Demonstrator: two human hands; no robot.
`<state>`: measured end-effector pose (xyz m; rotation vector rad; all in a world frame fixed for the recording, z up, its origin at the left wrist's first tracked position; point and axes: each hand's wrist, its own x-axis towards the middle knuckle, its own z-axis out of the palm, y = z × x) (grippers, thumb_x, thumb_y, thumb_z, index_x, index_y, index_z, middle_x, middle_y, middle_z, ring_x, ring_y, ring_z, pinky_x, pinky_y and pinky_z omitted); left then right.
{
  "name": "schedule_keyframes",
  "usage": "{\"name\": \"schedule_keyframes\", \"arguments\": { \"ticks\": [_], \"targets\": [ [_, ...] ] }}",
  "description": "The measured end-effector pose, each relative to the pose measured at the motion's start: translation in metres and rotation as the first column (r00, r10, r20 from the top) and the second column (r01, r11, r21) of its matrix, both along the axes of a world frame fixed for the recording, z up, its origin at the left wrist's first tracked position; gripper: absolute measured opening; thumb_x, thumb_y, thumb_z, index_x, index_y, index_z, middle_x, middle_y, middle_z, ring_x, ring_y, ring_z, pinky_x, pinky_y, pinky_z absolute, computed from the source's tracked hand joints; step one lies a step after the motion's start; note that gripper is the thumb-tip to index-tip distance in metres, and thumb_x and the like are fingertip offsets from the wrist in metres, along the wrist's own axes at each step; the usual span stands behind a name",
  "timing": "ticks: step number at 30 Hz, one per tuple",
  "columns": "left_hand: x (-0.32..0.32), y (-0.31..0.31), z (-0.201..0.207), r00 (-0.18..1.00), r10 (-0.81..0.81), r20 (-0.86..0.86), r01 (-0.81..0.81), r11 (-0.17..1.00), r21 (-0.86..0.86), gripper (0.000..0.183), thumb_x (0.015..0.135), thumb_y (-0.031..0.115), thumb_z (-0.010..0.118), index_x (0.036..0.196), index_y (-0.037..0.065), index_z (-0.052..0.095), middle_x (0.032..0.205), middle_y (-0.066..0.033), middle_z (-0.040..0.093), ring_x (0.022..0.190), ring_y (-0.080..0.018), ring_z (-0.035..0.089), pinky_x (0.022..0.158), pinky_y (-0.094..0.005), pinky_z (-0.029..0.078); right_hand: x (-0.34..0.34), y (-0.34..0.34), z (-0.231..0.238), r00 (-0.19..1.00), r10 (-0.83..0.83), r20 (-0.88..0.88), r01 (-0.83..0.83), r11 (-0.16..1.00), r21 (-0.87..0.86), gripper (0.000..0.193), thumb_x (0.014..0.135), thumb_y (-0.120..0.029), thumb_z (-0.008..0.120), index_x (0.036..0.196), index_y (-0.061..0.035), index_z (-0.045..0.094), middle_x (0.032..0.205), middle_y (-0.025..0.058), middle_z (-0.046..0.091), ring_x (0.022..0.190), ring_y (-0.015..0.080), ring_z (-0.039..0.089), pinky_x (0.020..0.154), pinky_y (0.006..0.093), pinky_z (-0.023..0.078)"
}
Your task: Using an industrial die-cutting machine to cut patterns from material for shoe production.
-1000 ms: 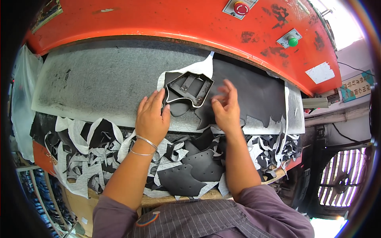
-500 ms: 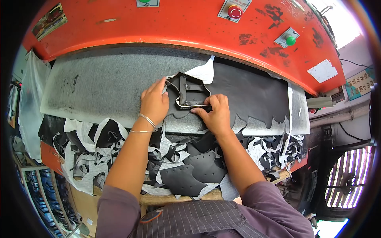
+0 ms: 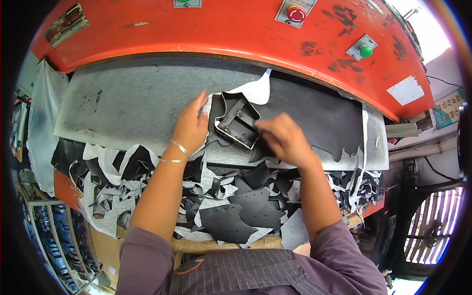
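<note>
A metal cutting die (image 3: pixel 220 129) with a pointed outline and inner crossbars lies tilted on the black sheet of leather-like material (image 3: pixel 314 115). My left hand (image 3: pixel 191 125) is just left of the die, fingers stretched out and holding nothing. On the other side, my right hand (image 3: pixel 289 141) has bent fingers, the index fingertip at the die's right rim and the thumb apart from it. That hand is slightly blurred, and whether it touches the rim is hard to see. Pale backing (image 3: pixel 258 91) shows behind the die, and jagged cut edges run along the sheet's near side.
A red press beam (image 3: pixel 196 29) spans the far side, with a red stop button (image 3: pixel 296 14) and a green button (image 3: pixel 366 51). Under the sheet lies a grey cutting board (image 3: pixel 123 103). Black and white offcuts and punched black pieces (image 3: pixel 228 223) heap along the near edge.
The die has turned clockwise on the sheet. My right hand has shifted right and loosened from its near rim, while my left hand has drawn slightly away from the die.
</note>
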<state>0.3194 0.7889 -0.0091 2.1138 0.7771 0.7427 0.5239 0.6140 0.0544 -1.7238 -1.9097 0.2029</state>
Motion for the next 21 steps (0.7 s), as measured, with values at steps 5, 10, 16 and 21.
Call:
{"name": "schedule_keyframes", "arguments": {
  "ticks": [5,10,16,21],
  "targets": [
    [-0.02,-0.035,-0.002,0.999,0.013,-0.037,-0.01,0.996,0.084,0.048,0.086,0.005,0.051,0.134,0.003,0.048,0.127,-0.0172,0.059,0.128,-0.0322,0.048,0.109,-0.0438,0.03,0.035,0.033,-0.003,0.99,-0.021,0.143,0.018,1.0,0.019,0.037,0.071,-0.008,0.074,0.106,-0.0107,0.062,0.122,0.0138,0.059,0.111,0.0367,0.054,0.094,0.043,0.045],
    [-0.013,-0.038,0.002,0.996,0.006,-0.09,0.013,0.977,0.213,0.048,0.086,0.003,0.049,0.133,0.002,0.049,0.131,-0.0227,0.055,0.128,-0.0355,0.047,0.109,-0.0441,0.032,0.014,0.028,-0.029,0.992,-0.024,0.124,0.019,0.999,0.046,0.031,0.069,-0.019,0.078,0.087,-0.0073,0.055,0.121,0.0169,0.061,0.108,0.0362,0.056,0.092,0.0434,0.045],
    [-0.003,-0.012,-0.003,0.999,-0.031,-0.04,0.034,0.995,0.095,0.044,0.087,0.002,0.046,0.13,0.0,0.051,0.132,-0.024,0.053,0.128,-0.038,0.046,0.107,-0.0433,0.034,-0.062,0.018,-0.041,0.883,-0.46,0.091,0.445,0.884,0.141,0.032,0.074,-0.027,0.075,0.089,-0.0061,0.057,0.109,0.0203,0.062,0.1,0.0359,0.058,0.086,0.043,0.043],
    [-0.023,-0.037,-0.002,0.998,-0.05,0.024,0.049,0.998,0.047,0.036,0.092,0.014,0.05,0.124,-0.003,0.055,0.125,-0.0263,0.056,0.123,-0.0412,0.048,0.108,-0.0491,0.032,-0.054,0.014,-0.031,0.871,-0.464,-0.161,0.464,0.885,-0.042,0.042,0.068,-0.025,0.083,0.094,-0.0059,0.057,0.112,0.0196,0.056,0.105,0.0385,0.054,0.088,0.0437,0.043]
  ]
}}
